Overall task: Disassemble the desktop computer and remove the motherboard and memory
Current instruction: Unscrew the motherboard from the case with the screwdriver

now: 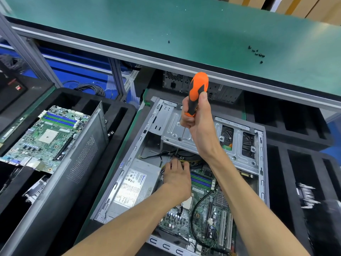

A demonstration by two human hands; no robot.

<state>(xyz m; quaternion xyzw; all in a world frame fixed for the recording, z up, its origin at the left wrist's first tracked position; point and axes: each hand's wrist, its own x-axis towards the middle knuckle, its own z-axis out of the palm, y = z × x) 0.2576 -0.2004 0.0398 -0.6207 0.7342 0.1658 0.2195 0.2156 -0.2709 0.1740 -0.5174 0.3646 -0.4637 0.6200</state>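
The screwdriver [197, 95] stands upright in the right hand [198, 117], its shaft dropping below the fingers [185, 124] through the drive cage [206, 133]; the left hand [176, 174] lies under them, the power supply [132, 183] to its left

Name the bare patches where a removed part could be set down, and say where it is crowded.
Free: green shelf left of the lone screw. Crowded: inside the open case, where both hands, cables and motherboard fill the space.
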